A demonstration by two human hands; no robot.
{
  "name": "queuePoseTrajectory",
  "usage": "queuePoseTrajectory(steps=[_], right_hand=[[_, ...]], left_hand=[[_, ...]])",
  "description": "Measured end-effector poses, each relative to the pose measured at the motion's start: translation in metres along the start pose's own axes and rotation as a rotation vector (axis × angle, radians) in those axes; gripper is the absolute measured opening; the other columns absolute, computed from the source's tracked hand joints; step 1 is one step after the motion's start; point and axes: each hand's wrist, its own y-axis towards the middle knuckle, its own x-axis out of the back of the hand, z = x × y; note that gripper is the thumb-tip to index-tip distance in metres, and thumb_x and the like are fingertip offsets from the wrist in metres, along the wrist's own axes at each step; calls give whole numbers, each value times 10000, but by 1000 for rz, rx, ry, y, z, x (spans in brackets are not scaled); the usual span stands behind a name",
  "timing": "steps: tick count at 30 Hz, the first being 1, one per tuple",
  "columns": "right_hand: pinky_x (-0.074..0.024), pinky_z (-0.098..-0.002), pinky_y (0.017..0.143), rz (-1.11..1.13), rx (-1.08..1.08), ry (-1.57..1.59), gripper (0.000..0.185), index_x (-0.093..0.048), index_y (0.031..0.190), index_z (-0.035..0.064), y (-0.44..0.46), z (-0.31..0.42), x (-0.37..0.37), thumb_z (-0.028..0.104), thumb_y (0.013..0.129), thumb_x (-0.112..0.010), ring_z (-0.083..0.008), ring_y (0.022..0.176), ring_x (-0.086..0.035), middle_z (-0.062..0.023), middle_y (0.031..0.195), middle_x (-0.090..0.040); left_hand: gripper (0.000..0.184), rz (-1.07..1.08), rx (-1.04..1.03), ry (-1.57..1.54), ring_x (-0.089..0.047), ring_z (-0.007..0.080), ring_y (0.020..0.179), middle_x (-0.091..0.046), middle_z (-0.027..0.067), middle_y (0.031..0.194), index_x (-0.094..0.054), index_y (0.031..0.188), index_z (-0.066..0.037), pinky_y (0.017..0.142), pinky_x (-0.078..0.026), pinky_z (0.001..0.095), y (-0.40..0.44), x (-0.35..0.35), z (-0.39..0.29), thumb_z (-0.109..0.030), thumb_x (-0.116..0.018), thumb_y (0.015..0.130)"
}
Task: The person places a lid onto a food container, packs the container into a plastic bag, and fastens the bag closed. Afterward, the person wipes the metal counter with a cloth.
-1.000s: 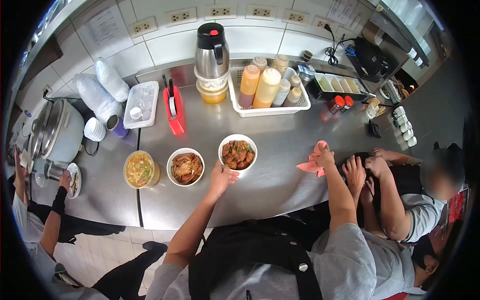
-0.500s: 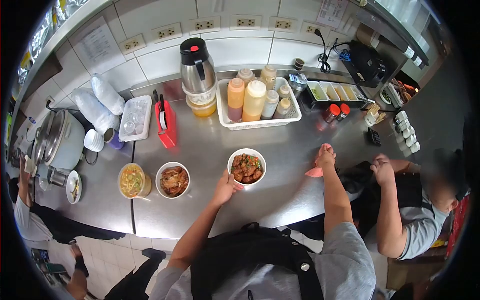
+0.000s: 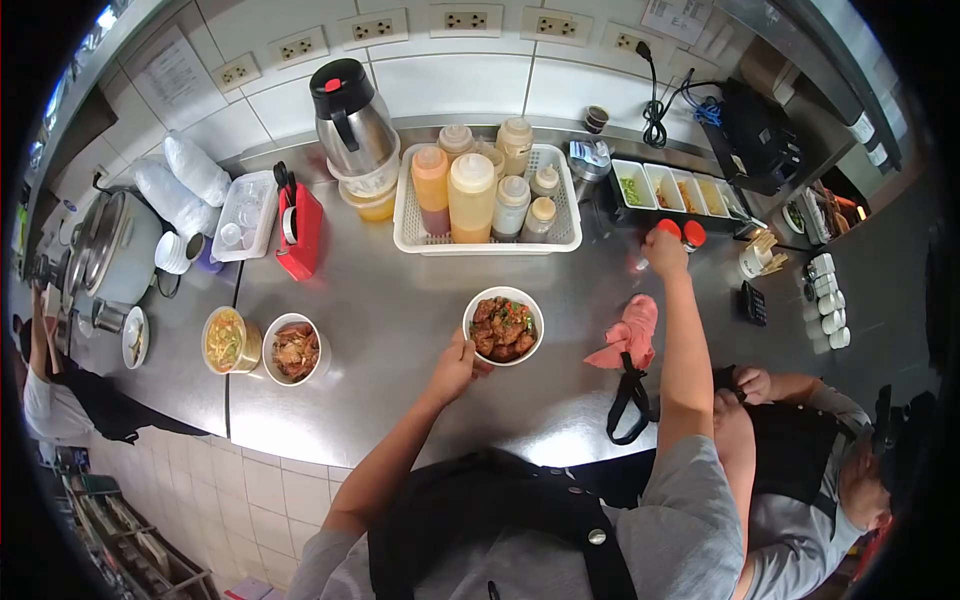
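Observation:
A white bowl of browned, glazed meat pieces with chopped green and red garnish (image 3: 503, 326) stands on the steel counter in front of me. My left hand (image 3: 459, 368) grips the bowl at its lower left side, fingers bent against the wall. At the right, my right hand (image 3: 665, 252) closes around a red-lidded shaker (image 3: 669, 229), its body mostly hidden by my fingers. Beside it stands a second red-lidded shaker (image 3: 693, 235). Nearer to me, a crumpled pink cloth (image 3: 632, 330) lies left of my right forearm, with a black strap (image 3: 628, 405) touching it.
A white basket of squeeze bottles (image 3: 488, 249) and a steel thermos (image 3: 352, 115) stand behind. Left are a bowl of meat (image 3: 294, 350) and a tub of shredded vegetables (image 3: 224, 340). A garnish tray (image 3: 672, 190) sits back right. A co-worker (image 3: 790, 465) stands close on my right.
My right hand has left the pink cloth and moved forward onto a red-lidded shaker. My left hand stays at the bowl. A black strap now shows beside the cloth, and the view has shifted.

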Motion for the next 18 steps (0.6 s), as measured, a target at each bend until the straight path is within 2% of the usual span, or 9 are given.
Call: queuePoseTrajectory(steps=[1,2,4,6,8,9,13,16,18], right_hand=[[-508,-455,865,-143,68,48,309,-680,1055,54,10,3,2,241,808,-677,-357,995,-629,-174,1058,-650],[-508,-455,865,-141,73,54,309,-680,1055,54,20,5,-3,241,808,-677,-357,995,-629,-174,1058,-650],[-502,-457,868,-541,252,59,309,-652,1107,71,40,10,-18,177,819,-684,-372,981,-614,-176,1058,-624],[-496,-457,861,-510,243,114,242,-678,1053,74,53,14,-19,148,823,-684,-365,1006,-602,-176,1040,-631],[-498,-462,840,-273,226,169,206,-696,1011,71,62,17,-18,149,820,-689,-369,981,-612,-181,1037,-633],[-506,-460,816,-271,189,242,152,-715,931,52,63,21,-21,144,814,-686,-372,934,-631,-184,984,-643],[-514,-466,793,-326,188,247,123,-726,867,47,82,22,-34,128,804,-657,-392,854,-654,-207,884,-668],[-520,-466,792,-227,263,247,148,-728,921,96,101,4,-19,135,841,-610,-395,863,-657,-217,907,-679],[-528,-456,796,-411,149,295,173,-734,913,72,125,-17,-23,137,827,-598,-385,841,-670,-207,885,-685]], left_hand=[[399,0,-12,3,-677,197,727,-694,123,863,-271,1417,-88,663,-526,328,0,-3,0,-236,-277,1047],[452,1,-25,5,-672,195,711,-700,135,868,-210,1474,-96,652,-521,320,0,-5,0,-234,-277,1049],[454,-8,-31,-14,-674,194,713,-699,132,863,-209,1475,-93,650,-523,319,1,-10,3,-234,-276,1049],[456,-14,-28,-41,-676,192,715,-698,130,857,-208,1476,-90,649,-526,319,2,-14,1,-235,-276,1049],[440,-27,-42,-52,-679,188,725,-694,122,851,-226,1457,-80,640,-525,319,1,-18,0,-235,-272,1048],[440,-30,-39,-54,-679,188,725,-694,122,851,-226,1457,-80,640,-525,319,-1,-20,-2,-235,-272,1048],[404,-40,-4,-71,-681,187,737,-692,120,868,-257,1418,-69,644,-528,315,0,-31,-4,-228,-277,1047],[385,-57,6,-74,-686,190,756,-693,125,893,-274,1397,-64,652,-533,315,2,-44,-15,-223,-282,1046],[380,-77,3,-71,-689,193,767,-693,129,906,-280,1390,-61,657,-536,315,8,-53,-9,-219,-285,1045]])
